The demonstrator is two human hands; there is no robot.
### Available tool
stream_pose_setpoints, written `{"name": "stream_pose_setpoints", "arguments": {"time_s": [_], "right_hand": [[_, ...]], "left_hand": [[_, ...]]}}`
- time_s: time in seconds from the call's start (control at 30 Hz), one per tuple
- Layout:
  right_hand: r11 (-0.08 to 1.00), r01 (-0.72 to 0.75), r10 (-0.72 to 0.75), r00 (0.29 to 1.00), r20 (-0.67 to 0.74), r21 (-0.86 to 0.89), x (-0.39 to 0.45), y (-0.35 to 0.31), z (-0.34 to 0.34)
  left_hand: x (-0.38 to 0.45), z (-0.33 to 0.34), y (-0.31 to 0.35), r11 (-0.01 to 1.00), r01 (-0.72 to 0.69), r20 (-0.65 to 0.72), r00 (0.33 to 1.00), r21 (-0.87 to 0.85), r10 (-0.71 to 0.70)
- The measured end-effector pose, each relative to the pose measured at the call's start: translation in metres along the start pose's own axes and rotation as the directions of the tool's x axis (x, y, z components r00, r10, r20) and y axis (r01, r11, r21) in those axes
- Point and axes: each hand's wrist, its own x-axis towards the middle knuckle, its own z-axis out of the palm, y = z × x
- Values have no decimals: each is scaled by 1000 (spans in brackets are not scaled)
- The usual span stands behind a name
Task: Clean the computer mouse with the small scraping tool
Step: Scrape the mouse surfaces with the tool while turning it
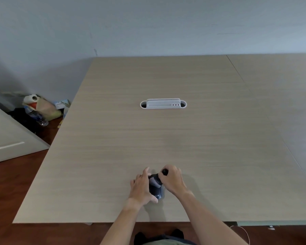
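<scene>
A dark computer mouse [155, 187] with pale lettering on its near end lies on the wooden table [166, 138], close to the front edge. My left hand [141, 188] grips its left side, thumb along the near end. My right hand [172, 180] is closed around a small black scraping tool [165, 172], whose rounded top shows above the fingers. The tool's tip is hidden where it meets the far end of the mouse.
A grey cable-port cover [163, 104] is set into the middle of the table. A second table [281, 85] adjoins on the right. Off the left edge, bags, a paper roll [31, 99] and a plastic bottle [36, 114] lie on the floor beside a white panel [9, 138].
</scene>
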Motion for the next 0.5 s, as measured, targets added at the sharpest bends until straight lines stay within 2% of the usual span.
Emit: {"name": "stream_pose_setpoints", "arguments": {"time_s": [0.13,0.27,0.33,0.43,0.5], "right_hand": [[999,-8,13,990,-141,35,2,-2,-3],[1000,18,-18,1000,-4,14,2,-5,-4],[1000,15,-15,999,-28,-20,3,-2,-4],[999,-27,30,991,-132,21,2,-2,-7],[999,-25,29,996,-86,40,3,-1,-6]], "left_hand": [[0,1,2,1000,10,-2,1000,30,-10],[2,2,3,1000,9,0,1000,26,-9],[1,1,4,999,19,-1,1000,35,-19],[0,1,6,998,22,-6,1000,56,-21],[-1,0,8,998,21,-5,1000,56,-20]]}}
